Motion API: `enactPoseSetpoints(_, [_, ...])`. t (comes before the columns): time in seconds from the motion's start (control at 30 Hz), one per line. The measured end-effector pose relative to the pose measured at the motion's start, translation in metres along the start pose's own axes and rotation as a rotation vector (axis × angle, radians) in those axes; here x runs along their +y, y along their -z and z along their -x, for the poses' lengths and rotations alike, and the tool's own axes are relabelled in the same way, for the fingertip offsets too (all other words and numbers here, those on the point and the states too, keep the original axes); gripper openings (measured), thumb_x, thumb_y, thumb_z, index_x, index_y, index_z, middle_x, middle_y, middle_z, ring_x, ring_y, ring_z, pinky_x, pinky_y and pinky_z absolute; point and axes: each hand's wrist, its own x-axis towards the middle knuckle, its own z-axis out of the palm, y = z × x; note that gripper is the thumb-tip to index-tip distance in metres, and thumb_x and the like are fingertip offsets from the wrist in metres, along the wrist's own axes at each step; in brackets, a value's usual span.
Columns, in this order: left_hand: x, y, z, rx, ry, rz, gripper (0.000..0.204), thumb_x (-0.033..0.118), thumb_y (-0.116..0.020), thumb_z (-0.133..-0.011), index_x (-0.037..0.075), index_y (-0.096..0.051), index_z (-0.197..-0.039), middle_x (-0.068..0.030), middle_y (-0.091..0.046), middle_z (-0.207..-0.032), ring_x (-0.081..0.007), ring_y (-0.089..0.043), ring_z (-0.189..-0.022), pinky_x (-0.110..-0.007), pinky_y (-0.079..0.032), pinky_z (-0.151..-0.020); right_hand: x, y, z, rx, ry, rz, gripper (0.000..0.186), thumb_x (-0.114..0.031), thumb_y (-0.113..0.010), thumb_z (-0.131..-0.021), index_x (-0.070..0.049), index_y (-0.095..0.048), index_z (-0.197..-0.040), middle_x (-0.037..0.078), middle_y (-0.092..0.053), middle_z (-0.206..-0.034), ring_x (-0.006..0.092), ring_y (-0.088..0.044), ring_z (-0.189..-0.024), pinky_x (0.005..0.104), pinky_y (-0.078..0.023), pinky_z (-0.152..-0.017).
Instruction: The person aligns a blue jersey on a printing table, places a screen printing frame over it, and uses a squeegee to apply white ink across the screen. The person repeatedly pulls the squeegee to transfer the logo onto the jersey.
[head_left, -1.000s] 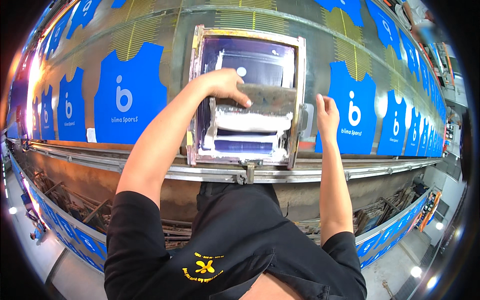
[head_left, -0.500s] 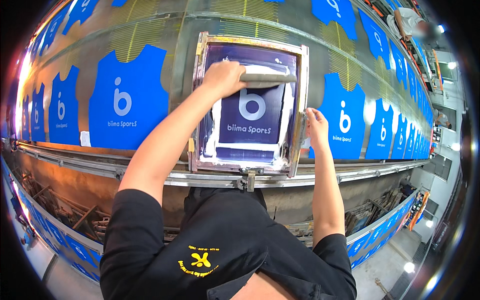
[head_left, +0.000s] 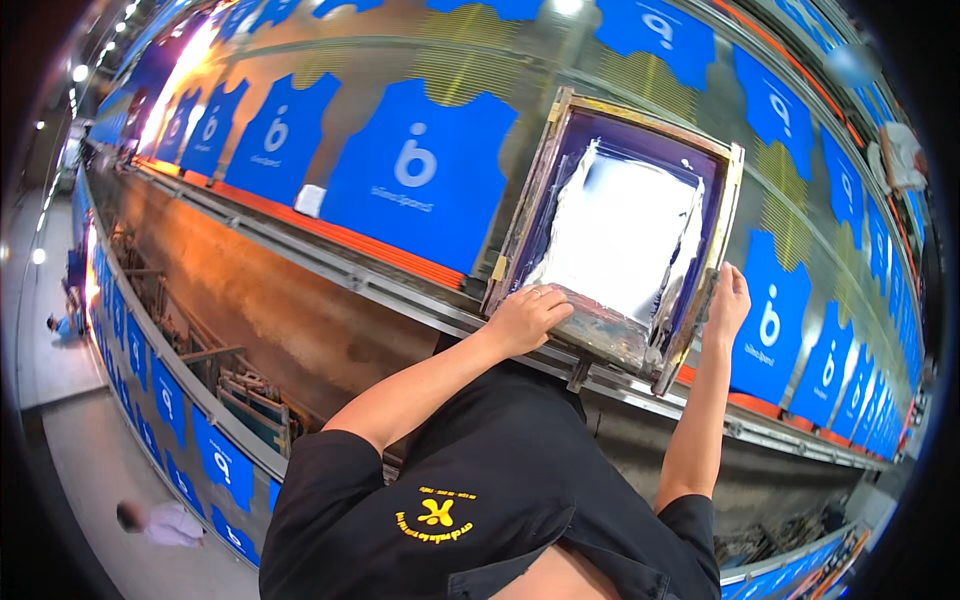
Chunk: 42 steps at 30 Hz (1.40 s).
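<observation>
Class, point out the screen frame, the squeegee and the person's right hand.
Screen frame (head_left: 650, 126): head view, on its far rail.
Squeegee (head_left: 606, 327): head view, on its uncovered face.
Right hand (head_left: 729, 301): head view, middle of the hand.

At lower left, a person in a pale lilac top (head_left: 172, 525) stood out against the grey floor (head_left: 85, 460); lamps (head_left: 80, 73) glowed above, and wooden pieces (head_left: 255, 408) lay piled between.

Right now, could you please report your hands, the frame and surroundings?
Left hand on squeegee, frame's near end. Right hand at frame's right edge. White ink across mesh. Blue panels either side.
</observation>
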Motion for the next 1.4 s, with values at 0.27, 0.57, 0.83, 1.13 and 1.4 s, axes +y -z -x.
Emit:
enactPoseSetpoints(0.27, [-0.146, 0.124, 0.076, -0.148, 0.124, -0.072, 0.059, 0.005, -0.078, -0.068, 0.011, -0.074, -0.127, -0.0075, -0.075, -0.129, -0.0251, -0.067, -0.127, -0.043, -0.047, -0.111, 0.017, -0.207, 0.092, -0.033, 0.018, -0.019, 0.028, -0.024, -0.069, -0.107, 0.002, -0.075, -0.115, 0.004, -0.073, -0.101, 0.0133, -0.064, -0.095, 0.0306, -0.052, -0.086])
enactPoseSetpoints(0.57, [-0.255, 0.212, 0.138, -0.193, 0.125, -0.146, 0.059, 0.003, -0.079, -0.067, 0.011, -0.076, -0.125, -0.0076, -0.076, -0.129, -0.0256, -0.067, -0.125, -0.048, -0.044, -0.114, 0.022, -0.365, 0.169, 0.012, -0.024, 0.079, 0.029, -0.030, -0.072, -0.101, -0.002, -0.076, -0.109, 0.013, -0.075, -0.093, 0.0211, -0.066, -0.085, 0.0362, -0.054, -0.081])
enactPoseSetpoints(0.83, [-0.306, 0.257, 0.073, -0.209, 0.079, -0.102, 0.044, 0.010, -0.077, -0.073, 0.009, -0.079, -0.116, -0.0100, -0.080, -0.112, -0.0287, -0.071, -0.105, -0.046, -0.046, -0.107, 0.010, -0.383, 0.182, 0.021, 0.013, 0.267, 0.027, -0.032, -0.076, -0.100, -0.008, -0.074, -0.112, 0.000, -0.060, -0.078, 0.0119, -0.052, -0.070, 0.0329, -0.044, -0.065])
enactPoseSetpoints(1.13, [-0.402, 0.275, -0.113, -0.328, 0.022, -0.252, 0.024, 0.031, -0.080, -0.085, 0.016, -0.081, -0.103, -0.0115, -0.078, -0.088, -0.0345, -0.075, -0.088, -0.047, -0.056, -0.089, -0.008, -0.384, 0.183, -0.061, -0.206, 0.232, 0.025, -0.031, -0.074, -0.102, -0.009, -0.072, -0.115, -0.003, -0.055, -0.075, 0.0061, -0.048, -0.067, 0.0301, -0.039, -0.059])
enactPoseSetpoints(1.4, [-0.437, 0.261, -0.164, -0.428, 0.138, -0.283, 0.039, 0.042, -0.081, -0.085, 0.012, -0.079, -0.109, -0.0148, -0.078, -0.099, -0.0357, -0.074, -0.100, -0.049, -0.058, -0.086, -0.038, -0.399, 0.160, 0.115, 0.137, 0.618, 0.042, -0.038, -0.079, -0.098, -0.005, -0.072, -0.122, 0.011, -0.067, -0.100, 0.0241, -0.061, -0.097, 0.0387, -0.049, -0.090])
